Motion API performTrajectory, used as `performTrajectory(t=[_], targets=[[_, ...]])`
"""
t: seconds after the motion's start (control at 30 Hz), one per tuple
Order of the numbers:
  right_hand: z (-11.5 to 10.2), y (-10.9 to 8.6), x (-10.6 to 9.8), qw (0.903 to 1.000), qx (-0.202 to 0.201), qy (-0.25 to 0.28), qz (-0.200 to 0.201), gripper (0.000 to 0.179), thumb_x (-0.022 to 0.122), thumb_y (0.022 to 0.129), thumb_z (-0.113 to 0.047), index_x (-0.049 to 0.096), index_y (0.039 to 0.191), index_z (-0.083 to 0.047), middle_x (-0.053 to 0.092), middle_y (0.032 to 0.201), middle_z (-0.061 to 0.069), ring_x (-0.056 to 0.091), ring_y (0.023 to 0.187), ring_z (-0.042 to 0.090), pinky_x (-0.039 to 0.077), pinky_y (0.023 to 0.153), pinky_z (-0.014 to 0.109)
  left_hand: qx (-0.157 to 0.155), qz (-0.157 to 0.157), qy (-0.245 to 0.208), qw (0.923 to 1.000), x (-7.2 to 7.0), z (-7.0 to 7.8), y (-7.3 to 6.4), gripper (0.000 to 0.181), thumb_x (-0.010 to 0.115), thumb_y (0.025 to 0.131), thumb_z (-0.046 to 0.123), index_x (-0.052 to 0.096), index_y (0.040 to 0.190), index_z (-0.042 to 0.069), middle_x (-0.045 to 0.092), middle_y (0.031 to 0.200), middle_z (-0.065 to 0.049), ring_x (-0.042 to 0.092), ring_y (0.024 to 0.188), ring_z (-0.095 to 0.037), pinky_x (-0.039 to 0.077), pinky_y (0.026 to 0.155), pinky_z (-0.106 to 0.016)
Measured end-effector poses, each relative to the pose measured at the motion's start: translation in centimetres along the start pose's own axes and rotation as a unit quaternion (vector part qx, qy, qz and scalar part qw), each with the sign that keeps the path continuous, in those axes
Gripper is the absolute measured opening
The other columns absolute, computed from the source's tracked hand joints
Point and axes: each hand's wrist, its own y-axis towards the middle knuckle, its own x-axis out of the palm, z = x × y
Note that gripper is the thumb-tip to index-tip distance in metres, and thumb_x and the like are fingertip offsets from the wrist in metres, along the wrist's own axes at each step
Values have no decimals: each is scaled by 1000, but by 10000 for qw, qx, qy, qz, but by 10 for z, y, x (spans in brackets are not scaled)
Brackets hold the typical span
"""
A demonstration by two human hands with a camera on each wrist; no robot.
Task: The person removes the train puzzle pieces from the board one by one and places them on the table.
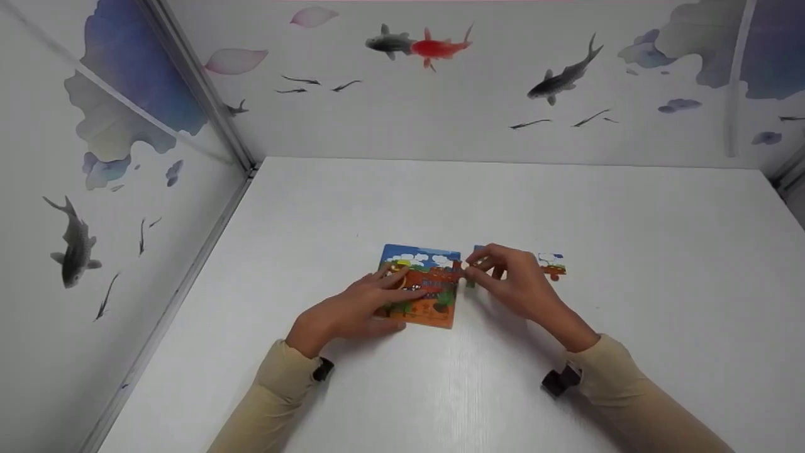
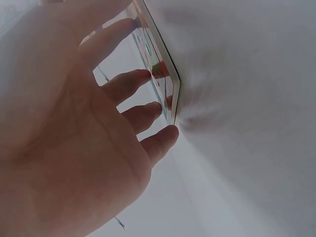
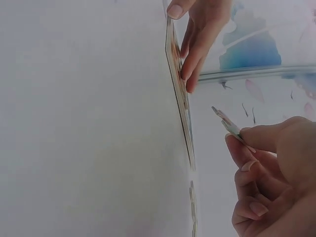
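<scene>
A square, colourful jigsaw puzzle board [image 1: 422, 318] lies flat on the white table, with blue sky, clouds and an orange lower part. My left hand [image 1: 358, 307] rests on its left side, fingers spread over the picture; in the left wrist view the fingertips touch the board's face and edge. Just off the board's right edge, my right hand [image 1: 519, 283] pinches a small jigsaw piece [image 3: 230, 125] between thumb and index finger. In the right wrist view that piece is tilted and raised above the board. The right hand's other fingers are curled in.
Loose jigsaw pieces [image 1: 552, 263] lie right of the board, partly hidden behind my right hand. White panels printed with fish [image 1: 440, 48] stand at the back and left of the table [image 1: 660, 264]. Dark straps sit on both wrists.
</scene>
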Motion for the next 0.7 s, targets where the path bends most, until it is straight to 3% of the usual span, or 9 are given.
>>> performTrajectory(t=[0.23, 0.43, 0.7], targets=[[6, -10, -12, 9997, 104, -155, 137, 17, 80, 101, -28, 80, 116, -20, 83, 100, -2, 62, 77, 16, 51, 65, 25, -55, 34, 48, 10000, 1, -2, 1, 61, 69, 108, 36, 46, 165, 40, 20, 183, -5, 15, 170, -37, 22, 136, -61], [11, -17, -24, 9992, 269, -209, 203, 16, 79, 102, -29, 80, 115, -20, 80, 94, -3, 61, 75, 16, 48, 62, 24, 13, 494, -24, 9988, 0, -10, 4, 63, 76, 104, 36, 53, 162, 26, 36, 177, -8, 31, 165, -37, 38, 129, -59], [20, -25, -39, 9986, 413, -217, 262, 23, 79, 102, -32, 80, 120, -17, 79, 95, -3, 60, 77, 18, 47, 62, 23, -203, 948, -180, 9951, -2, -19, 6, 73, 79, 101, 39, 48, 164, 18, 42, 172, -10, 40, 160, -31, 42, 128, -52]])
